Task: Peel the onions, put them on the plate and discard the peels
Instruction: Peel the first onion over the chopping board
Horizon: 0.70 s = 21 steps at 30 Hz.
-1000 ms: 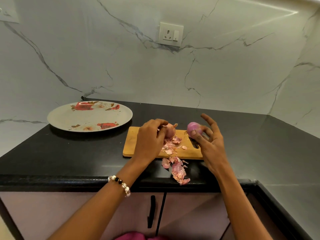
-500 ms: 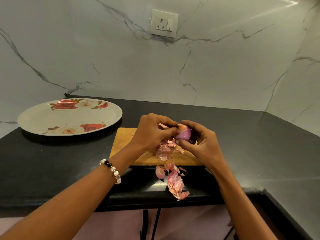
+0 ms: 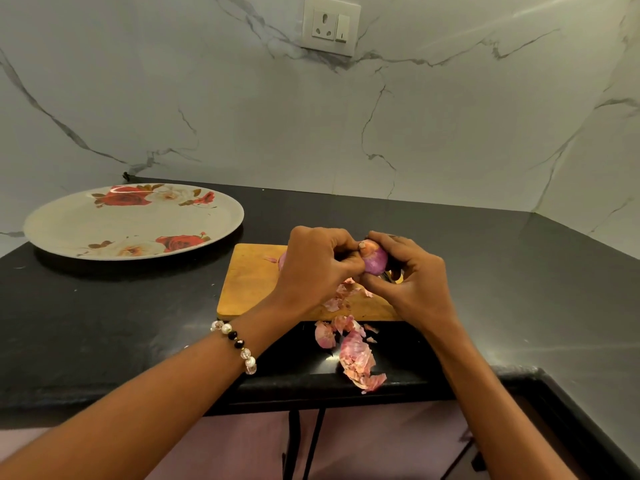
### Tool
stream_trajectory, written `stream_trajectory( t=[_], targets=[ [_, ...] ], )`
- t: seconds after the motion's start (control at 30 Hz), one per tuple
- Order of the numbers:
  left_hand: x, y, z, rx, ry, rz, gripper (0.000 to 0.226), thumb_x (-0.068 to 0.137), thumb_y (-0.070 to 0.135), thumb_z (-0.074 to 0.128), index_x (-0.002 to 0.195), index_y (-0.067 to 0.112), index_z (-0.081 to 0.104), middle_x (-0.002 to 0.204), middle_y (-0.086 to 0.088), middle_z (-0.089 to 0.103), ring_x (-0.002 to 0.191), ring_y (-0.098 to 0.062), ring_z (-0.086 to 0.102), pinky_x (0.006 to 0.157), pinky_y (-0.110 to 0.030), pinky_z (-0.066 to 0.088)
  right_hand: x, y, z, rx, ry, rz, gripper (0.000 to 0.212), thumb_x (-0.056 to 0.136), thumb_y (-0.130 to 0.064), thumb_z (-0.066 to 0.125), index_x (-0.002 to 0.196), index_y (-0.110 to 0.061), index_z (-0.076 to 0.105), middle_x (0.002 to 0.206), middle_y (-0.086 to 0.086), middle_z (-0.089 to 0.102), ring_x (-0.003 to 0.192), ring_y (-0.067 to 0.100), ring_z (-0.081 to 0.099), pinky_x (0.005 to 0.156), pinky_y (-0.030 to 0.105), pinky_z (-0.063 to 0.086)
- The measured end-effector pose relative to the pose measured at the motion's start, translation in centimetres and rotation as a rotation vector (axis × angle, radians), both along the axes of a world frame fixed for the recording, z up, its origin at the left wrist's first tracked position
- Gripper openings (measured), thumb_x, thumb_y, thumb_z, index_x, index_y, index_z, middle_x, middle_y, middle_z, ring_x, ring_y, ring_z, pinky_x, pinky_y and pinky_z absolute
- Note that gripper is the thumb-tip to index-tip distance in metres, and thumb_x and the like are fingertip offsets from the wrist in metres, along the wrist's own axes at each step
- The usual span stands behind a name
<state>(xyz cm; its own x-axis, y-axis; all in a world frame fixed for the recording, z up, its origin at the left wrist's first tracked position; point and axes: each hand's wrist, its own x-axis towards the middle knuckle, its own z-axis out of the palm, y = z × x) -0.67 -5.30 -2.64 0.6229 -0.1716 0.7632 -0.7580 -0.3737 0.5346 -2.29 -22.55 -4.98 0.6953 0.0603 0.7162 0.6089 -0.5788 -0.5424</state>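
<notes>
Purple onion (image 3: 375,260) sits between your hands above the cutting board (image 3: 250,282), stem end tilted up and toward your left. Your right hand (image 3: 412,278) cradles it from the right; your left hand (image 3: 317,261) pinches skin at that tip. The plate (image 3: 135,221) lies well off left, bare.

White marble-veined wall (image 3: 242,109) with socket-and-switch plate (image 3: 330,27); black stone counter (image 3: 104,323) meets corner; pale cabinet doors (image 3: 374,445) below.
</notes>
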Motion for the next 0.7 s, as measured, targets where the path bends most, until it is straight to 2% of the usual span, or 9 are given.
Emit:
stream_trajectory(
  t=[0.1,0.37,0.53,0.7],
  targets=[
    [0.0,-0.2,-0.2,0.037,-0.050,0.045,0.014,0.076,0.013,0.077,0.089,0.006,0.076,0.077,-0.005,0.073,0.067,-0.010,0.066,0.065,-0.023,0.057,-0.1,0.3,0.1,-0.014,-0.029,-0.010,0.059,0.073,-0.018,0.085,0.128,-0.008,0.065,0.115,-0.003,0.066,0.104,0.013,0.065,0.082,0.020,0.056],
    [0.1,0.2,-0.2,0.083,-0.123,0.087,0.009,0.078,0.007,0.074,0.087,0.004,0.074,0.076,-0.006,0.072,0.066,-0.011,0.065,0.064,-0.026,0.057,0.0,0.6,-0.1,-0.042,-0.024,-0.025,0.065,0.071,-0.016,0.088,0.130,-0.007,0.063,0.121,0.007,0.067,0.107,0.013,0.064,0.087,0.015,0.052],
    [0.0,0.5,0.0,0.041,-0.084,0.009,0.019,0.082,0.010,0.072,0.101,0.006,0.074,0.088,-0.006,0.074,0.076,-0.007,0.064,0.070,-0.009,0.051,0.0,0.4,0.0,0.001,-0.039,-0.037,0.064,0.071,-0.018,0.089,0.129,-0.007,0.064,0.118,0.006,0.068,0.102,0.014,0.065,0.080,0.020,0.055],
    [-0.1,0.7,0.3,-0.028,-0.043,-0.030,0.018,0.080,0.008,0.073,0.098,0.006,0.075,0.087,-0.006,0.074,0.073,-0.006,0.065,0.069,-0.010,0.052,0.1,0.3,0.0,-0.004,-0.049,-0.042,0.063,0.072,-0.020,0.089,0.129,-0.007,0.064,0.117,0.007,0.068,0.102,0.014,0.065,0.080,0.021,0.056]
  ],
)
